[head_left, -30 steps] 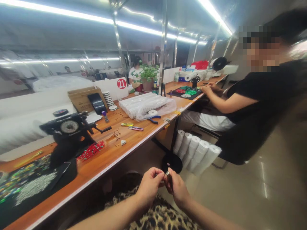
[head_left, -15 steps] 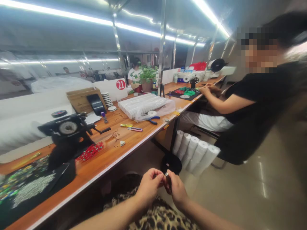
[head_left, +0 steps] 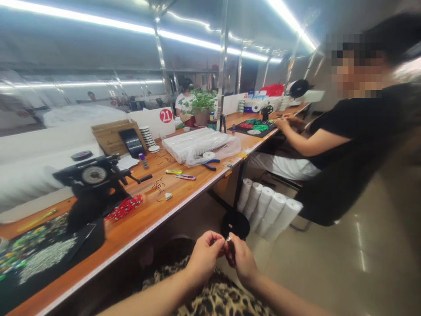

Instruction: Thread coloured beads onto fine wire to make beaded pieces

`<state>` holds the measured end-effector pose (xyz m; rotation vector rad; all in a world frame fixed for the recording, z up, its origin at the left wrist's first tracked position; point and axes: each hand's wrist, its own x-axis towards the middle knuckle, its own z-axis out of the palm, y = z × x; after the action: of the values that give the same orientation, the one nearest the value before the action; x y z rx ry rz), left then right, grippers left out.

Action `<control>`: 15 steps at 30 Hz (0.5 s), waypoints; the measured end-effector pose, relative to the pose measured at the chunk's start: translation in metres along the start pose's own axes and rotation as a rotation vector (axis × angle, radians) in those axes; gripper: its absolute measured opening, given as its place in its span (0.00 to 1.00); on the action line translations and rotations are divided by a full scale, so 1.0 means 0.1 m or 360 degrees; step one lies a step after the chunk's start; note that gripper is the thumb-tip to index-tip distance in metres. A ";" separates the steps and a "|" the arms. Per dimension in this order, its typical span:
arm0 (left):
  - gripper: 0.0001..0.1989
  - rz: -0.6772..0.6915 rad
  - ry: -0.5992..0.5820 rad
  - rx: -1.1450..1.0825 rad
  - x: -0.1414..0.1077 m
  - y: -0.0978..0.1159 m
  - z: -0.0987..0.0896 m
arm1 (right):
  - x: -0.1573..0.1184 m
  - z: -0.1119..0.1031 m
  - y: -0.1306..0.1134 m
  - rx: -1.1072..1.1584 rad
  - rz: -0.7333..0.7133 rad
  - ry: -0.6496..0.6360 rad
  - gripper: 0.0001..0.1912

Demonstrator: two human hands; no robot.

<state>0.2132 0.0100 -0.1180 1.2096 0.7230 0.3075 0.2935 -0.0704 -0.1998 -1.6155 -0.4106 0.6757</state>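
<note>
In the head view, over the lap (head_left: 226,303), the right hand (head_left: 244,262) grips a small dark tool (head_left: 231,251) beside the left hand (head_left: 203,255), whose thumb and forefinger pinch together, perhaps on something too small to tell.

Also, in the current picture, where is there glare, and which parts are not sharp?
Head view: glare along the overhead light strips, reflected on the floor; head view, lower left: silvery pile smeared; head view, bottom centre: left hand and right hand fairly clear, the latter's dark item indistinct.
</note>
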 end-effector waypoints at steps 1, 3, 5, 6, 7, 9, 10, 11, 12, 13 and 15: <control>0.07 0.0003 -0.0013 -0.0022 0.00 -0.01 0.00 | 0.00 0.00 -0.01 0.0010 0.0005 -0.0002 0.27; 0.07 0.0005 -0.0031 -0.0057 0.00 -0.02 0.00 | -0.01 0.00 -0.01 0.0027 0.0011 -0.0017 0.28; 0.07 0.0002 -0.0031 -0.0060 0.00 -0.02 0.00 | -0.01 0.01 -0.01 0.0039 0.0028 -0.0034 0.28; 0.07 0.0005 -0.0026 -0.0058 -0.01 -0.01 0.00 | -0.01 0.01 -0.01 0.0048 0.0041 -0.0041 0.29; 0.07 0.0008 -0.0026 -0.0056 -0.01 0.00 0.00 | -0.01 0.02 -0.01 0.0059 0.0056 -0.0049 0.29; 0.07 0.0002 -0.0018 -0.0050 -0.02 0.01 0.00 | -0.02 0.03 -0.02 0.0095 0.0082 -0.0065 0.29; 0.07 -0.0009 -0.0009 -0.0049 -0.03 0.02 0.01 | -0.02 0.04 -0.03 0.0116 0.0094 -0.0072 0.30; 0.07 -0.0019 0.0008 -0.0047 -0.03 0.03 0.01 | -0.03 0.05 -0.04 0.0133 0.0105 -0.0074 0.30; 0.07 -0.0033 0.0030 -0.0044 -0.04 0.03 0.01 | -0.03 0.05 -0.06 0.0138 0.0110 -0.0079 0.30; 0.06 -0.0048 0.0050 -0.0040 -0.05 0.03 0.01 | -0.03 0.05 -0.07 0.0128 0.0103 -0.0075 0.30; 0.06 -0.0066 0.0078 -0.0028 -0.06 0.04 0.01 | -0.03 0.04 -0.09 0.0056 0.0044 -0.0049 0.29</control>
<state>0.2101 0.0075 -0.1120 1.1721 0.7855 0.3093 0.2895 -0.0682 -0.1909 -1.5816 -0.3977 0.7259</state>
